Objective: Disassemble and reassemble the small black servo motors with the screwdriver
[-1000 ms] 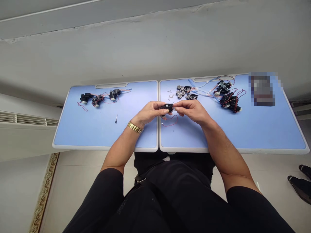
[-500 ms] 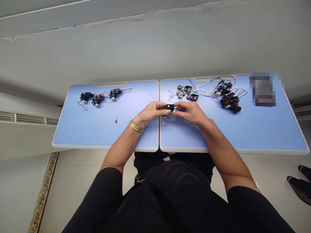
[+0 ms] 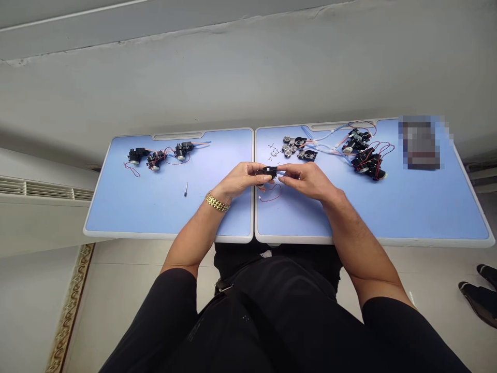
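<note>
My left hand [image 3: 247,176] is closed round a small black plastic assembly [image 3: 269,171], thumb on the near side and fingers behind. At the right end of that assembly, the index finger and thumb of my right hand [image 3: 301,177] pinch in; thin bluish leads seem to run between them, too small to make out fully. A red-and-black wire [image 3: 273,199] with a white plug hangs from the assembly in a loop over the table joint. Just beyond my hands lie several tiny screws [image 3: 274,154], round metal-faced parts [image 3: 289,146] and a black cover [image 3: 308,155].
Several black wired assemblies [image 3: 367,155] lie on the right table, with more assemblies [image 3: 156,159] on the left one. A small screwdriver [image 3: 186,190] rests left of my hands. A blurred dark object [image 3: 421,145] is at the far right. Another person's shoes [image 3: 479,303] show on the floor.
My right fingertips have shifted slightly at the assembly's right end, and the thumb sits a little farther from it. The hanging wire has moved slightly left.
</note>
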`<state>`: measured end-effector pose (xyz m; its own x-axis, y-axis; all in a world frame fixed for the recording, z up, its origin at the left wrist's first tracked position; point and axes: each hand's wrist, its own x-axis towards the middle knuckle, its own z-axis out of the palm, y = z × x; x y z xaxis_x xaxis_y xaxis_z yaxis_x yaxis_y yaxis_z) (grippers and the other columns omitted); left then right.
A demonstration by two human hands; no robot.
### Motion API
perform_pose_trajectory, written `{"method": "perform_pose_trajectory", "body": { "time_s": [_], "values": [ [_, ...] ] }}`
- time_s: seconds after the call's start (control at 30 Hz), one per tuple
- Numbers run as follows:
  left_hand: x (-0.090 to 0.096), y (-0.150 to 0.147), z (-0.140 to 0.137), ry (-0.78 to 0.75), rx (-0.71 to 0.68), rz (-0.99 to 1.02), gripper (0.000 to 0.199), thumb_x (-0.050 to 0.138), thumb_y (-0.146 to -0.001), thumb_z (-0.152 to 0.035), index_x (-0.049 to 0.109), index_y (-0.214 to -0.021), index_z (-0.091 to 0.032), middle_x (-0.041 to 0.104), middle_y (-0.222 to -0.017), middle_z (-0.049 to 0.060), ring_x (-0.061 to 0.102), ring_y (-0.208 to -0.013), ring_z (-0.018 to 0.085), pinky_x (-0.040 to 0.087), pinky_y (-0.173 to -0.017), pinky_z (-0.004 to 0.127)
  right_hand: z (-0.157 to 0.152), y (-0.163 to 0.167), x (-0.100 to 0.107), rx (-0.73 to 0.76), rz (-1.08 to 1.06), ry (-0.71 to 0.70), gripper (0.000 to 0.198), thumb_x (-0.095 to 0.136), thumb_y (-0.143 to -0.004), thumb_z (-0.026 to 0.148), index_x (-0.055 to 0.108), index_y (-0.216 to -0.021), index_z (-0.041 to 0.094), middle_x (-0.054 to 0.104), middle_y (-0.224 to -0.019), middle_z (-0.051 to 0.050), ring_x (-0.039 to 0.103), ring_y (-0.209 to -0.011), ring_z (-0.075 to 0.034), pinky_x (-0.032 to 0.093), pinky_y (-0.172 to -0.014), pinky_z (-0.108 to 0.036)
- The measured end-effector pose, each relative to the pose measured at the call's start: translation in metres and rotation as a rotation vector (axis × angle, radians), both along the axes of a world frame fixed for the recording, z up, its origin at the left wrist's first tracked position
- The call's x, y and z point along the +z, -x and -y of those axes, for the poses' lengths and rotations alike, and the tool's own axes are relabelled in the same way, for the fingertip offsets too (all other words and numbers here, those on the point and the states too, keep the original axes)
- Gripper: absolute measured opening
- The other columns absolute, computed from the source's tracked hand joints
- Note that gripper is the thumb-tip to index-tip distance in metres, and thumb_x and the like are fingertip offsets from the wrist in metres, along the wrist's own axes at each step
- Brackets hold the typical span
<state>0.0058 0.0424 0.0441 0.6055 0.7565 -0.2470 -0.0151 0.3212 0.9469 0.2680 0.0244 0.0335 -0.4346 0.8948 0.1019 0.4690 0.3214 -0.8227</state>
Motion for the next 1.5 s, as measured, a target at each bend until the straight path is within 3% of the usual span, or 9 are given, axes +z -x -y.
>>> {"method": "perform_pose_trajectory", "body": {
  "time_s": [0.23, 0.47, 0.97, 1.2, 1.33, 1.5],
  "values": [
    [-0.004, -0.001, 0.000, 0.007, 0.009, 0.010, 0.047, 0.100, -0.080, -0.046, 0.084, -0.109, -0.013, 0.085, -0.101, 0.012, 0.077, -0.091, 0.017, 0.064, -0.077, 0.028, 0.003, 0.007, -0.002, 0.001, 0.080, -0.143, 0.035, 0.063, -0.098, 0.028, 0.085, -0.124, 0.022, 0.080, -0.087, -0.004, 0.062, -0.071, -0.018, 0.043, -0.072, -0.031],
    [-0.004, -0.001, 0.000, -0.003, -0.004, 0.029, 0.048, 0.100, -0.080, -0.048, 0.084, -0.110, -0.013, 0.085, -0.102, 0.012, 0.077, -0.091, 0.017, 0.063, -0.076, 0.027, 0.002, 0.007, -0.008, 0.011, 0.054, -0.221, 0.030, 0.064, -0.099, 0.024, 0.085, -0.120, 0.022, 0.085, -0.094, -0.005, 0.071, -0.078, -0.019, 0.049, -0.076, -0.031],
    [-0.003, -0.002, 0.002, -0.013, -0.022, 0.026, 0.046, 0.099, -0.082, -0.047, 0.084, -0.110, -0.013, 0.085, -0.102, 0.014, 0.078, -0.091, 0.019, 0.064, -0.077, 0.030, 0.002, 0.005, -0.006, -0.029, 0.044, -0.138, 0.015, 0.076, -0.098, 0.032, 0.086, -0.108, 0.027, 0.087, -0.096, -0.003, 0.076, -0.080, -0.020, 0.050, -0.075, -0.030],
    [-0.004, -0.001, 0.001, -0.057, -0.074, 0.008, 0.044, 0.100, -0.081, -0.046, 0.085, -0.109, -0.014, 0.085, -0.105, 0.012, 0.076, -0.091, 0.017, 0.063, -0.079, 0.029, 0.002, 0.003, -0.004, 0.004, 0.058, -0.085, 0.013, 0.080, -0.097, 0.039, 0.079, -0.100, 0.026, 0.082, -0.081, -0.001, 0.068, -0.069, -0.017, 0.046, -0.069, -0.029],
    [-0.004, -0.001, 0.001, -0.104, -0.075, -0.018, 0.044, 0.100, -0.080, -0.043, 0.086, -0.112, -0.016, 0.083, -0.102, 0.008, 0.073, -0.087, 0.014, 0.061, -0.084, 0.028, 0.003, 0.003, -0.002, 0.011, 0.049, -0.084, 0.010, 0.076, -0.098, 0.036, 0.078, -0.102, 0.027, 0.082, -0.082, -0.001, 0.069, -0.069, -0.017, 0.046, -0.069, -0.030],
    [0.000, -0.001, 0.001, -0.175, -0.053, -0.042, 0.047, 0.100, -0.079, -0.040, 0.086, -0.118, -0.018, 0.083, -0.109, 0.008, 0.075, -0.097, 0.017, 0.062, -0.093, 0.031, 0.004, 0.002, 0.000, -0.014, 0.022, -0.102, 0.010, 0.074, -0.097, 0.036, 0.078, -0.102, 0.028, 0.082, -0.082, -0.001, 0.069, -0.069, -0.018, 0.047, -0.070, -0.030]
  ]
}}
